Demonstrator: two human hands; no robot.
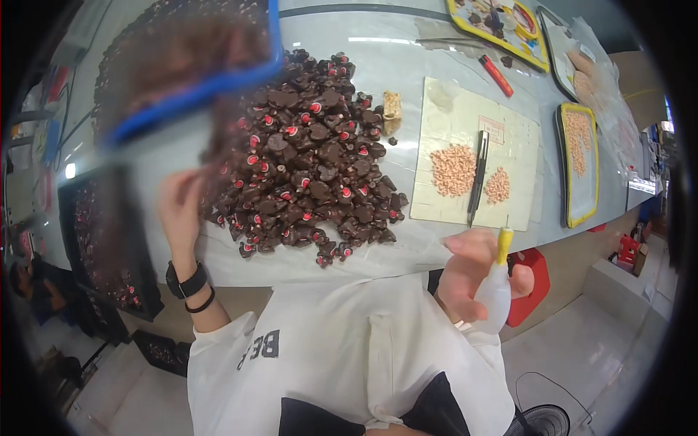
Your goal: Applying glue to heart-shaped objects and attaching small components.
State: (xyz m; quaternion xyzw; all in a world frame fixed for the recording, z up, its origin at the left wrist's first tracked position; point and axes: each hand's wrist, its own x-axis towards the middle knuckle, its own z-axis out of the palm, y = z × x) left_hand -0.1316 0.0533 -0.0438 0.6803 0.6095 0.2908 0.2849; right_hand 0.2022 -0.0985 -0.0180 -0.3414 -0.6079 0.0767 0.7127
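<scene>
At the left edge of a heap of dark brown small figures with red-and-white spots (313, 160) is my left hand (180, 202), its fingers smeared by motion against the heap. What it holds, if anything, cannot be made out. My right hand (471, 272), near the table's front edge, is wrapped round a white squeeze bottle (494, 298) with a yellow neck and a thin metal tip pointing up. Beyond it, black tweezers (478, 178) lie on a cream board (436, 94) between two piles of small pinkish-orange pieces (454, 171).
A blurred blue-edged tray (196, 105) hangs tilted over the far left, a brown streak below it. Dark crates (109, 240) of brown pieces stand left. Yellow-rimmed trays (592, 196) and a red marker-like stick (496, 75) lie right. A yellowish block (392, 109) borders the heap.
</scene>
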